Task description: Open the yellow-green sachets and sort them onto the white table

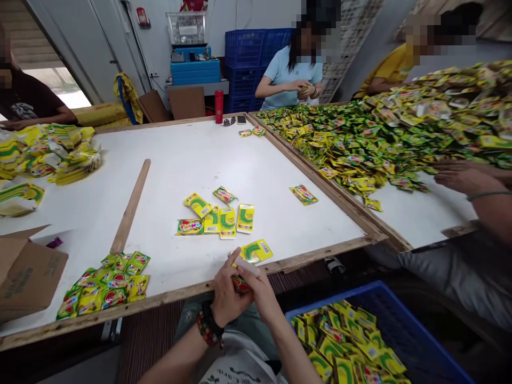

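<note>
My left hand (226,293) and my right hand (256,285) meet at the near edge of the white table (200,154). Both are closed around a small stack of yellow-green sachets (241,284), which shows only partly between the fingers. A beaded bracelet and a dark band sit on my left wrist. One yellow sachet (256,249) lies just beyond my fingers. Several more loose sachets (218,213) lie face up and face down a little farther out on the table.
A fanned row of sachets (106,285) lies at the near left beside a wooden slat (131,205) and a cardboard box (28,272). A blue crate (424,330) of sachets stands at my right. Other people sit around a second table heaped with sachets (400,128).
</note>
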Demonstrator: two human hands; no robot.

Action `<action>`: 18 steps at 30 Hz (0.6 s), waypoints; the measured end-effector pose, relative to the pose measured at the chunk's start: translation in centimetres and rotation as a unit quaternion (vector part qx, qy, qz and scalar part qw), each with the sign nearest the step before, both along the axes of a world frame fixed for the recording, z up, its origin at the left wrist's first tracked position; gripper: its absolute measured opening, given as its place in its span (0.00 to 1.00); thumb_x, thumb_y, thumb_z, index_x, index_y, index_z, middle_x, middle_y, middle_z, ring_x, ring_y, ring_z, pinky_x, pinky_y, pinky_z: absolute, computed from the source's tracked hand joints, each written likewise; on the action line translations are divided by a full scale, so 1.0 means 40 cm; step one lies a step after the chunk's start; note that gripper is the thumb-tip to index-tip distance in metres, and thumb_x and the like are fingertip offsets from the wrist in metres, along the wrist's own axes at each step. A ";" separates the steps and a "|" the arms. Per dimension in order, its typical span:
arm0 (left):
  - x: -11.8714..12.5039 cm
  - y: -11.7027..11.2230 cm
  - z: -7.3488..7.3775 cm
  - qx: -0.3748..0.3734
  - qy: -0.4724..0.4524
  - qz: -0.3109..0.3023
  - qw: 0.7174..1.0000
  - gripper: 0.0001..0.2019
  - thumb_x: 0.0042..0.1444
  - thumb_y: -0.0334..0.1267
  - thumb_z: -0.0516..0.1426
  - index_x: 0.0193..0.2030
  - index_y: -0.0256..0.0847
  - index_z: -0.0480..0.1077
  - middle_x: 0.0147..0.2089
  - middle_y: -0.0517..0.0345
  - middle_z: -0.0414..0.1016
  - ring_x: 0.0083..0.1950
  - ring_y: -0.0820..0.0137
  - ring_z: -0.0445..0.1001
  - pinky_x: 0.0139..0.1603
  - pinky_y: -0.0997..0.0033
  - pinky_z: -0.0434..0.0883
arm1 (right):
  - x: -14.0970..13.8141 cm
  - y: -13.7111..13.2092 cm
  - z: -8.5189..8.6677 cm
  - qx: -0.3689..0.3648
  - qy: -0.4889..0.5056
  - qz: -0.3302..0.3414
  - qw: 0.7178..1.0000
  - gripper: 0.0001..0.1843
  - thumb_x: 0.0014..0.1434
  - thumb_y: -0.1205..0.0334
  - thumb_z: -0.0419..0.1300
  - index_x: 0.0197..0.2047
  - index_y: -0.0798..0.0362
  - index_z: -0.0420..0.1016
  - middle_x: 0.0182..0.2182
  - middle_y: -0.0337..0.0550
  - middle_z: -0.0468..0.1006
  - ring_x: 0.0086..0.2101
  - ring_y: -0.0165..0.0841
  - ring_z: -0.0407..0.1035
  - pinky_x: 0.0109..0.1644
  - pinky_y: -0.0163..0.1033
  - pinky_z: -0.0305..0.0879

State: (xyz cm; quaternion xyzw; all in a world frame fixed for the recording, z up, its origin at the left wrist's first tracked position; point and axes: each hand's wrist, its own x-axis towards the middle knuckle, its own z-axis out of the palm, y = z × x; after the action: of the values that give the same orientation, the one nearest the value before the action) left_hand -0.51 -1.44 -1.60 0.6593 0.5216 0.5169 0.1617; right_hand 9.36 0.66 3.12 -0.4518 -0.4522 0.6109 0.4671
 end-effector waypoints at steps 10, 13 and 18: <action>-0.007 0.014 0.051 -0.125 0.031 -0.024 0.991 0.22 0.49 0.37 0.57 0.52 0.41 0.60 0.42 0.49 0.77 0.42 0.59 0.79 0.40 0.59 0.77 | 0.034 -0.013 0.035 0.223 -0.220 0.017 0.949 0.17 0.62 0.61 0.56 0.54 0.48 0.76 0.47 0.47 0.81 0.45 0.42 0.78 0.49 0.45 0.74; -0.004 0.010 0.038 -0.118 0.028 -0.014 0.993 0.24 0.45 0.38 0.59 0.50 0.41 0.59 0.38 0.52 0.77 0.36 0.59 0.79 0.33 0.63 0.75 | 0.030 -0.002 0.047 0.193 -0.224 0.028 0.955 0.18 0.63 0.59 0.55 0.54 0.49 0.75 0.45 0.45 0.82 0.41 0.42 0.79 0.45 0.46 0.76; -0.005 0.006 0.012 -0.154 0.054 0.032 0.986 0.20 0.47 0.40 0.59 0.46 0.41 0.60 0.34 0.53 0.75 0.32 0.60 0.76 0.29 0.64 0.72 | 0.035 0.005 0.060 0.251 -0.263 0.118 0.924 0.22 0.63 0.60 0.56 0.61 0.47 0.68 0.52 0.46 0.78 0.47 0.41 0.77 0.51 0.46 0.72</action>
State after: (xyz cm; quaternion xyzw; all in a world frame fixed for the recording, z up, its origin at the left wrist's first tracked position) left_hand -0.73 -1.20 -1.13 0.6366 0.6235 0.3990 0.2164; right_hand 10.75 0.86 5.51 -0.4078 -0.7471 0.3875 0.3541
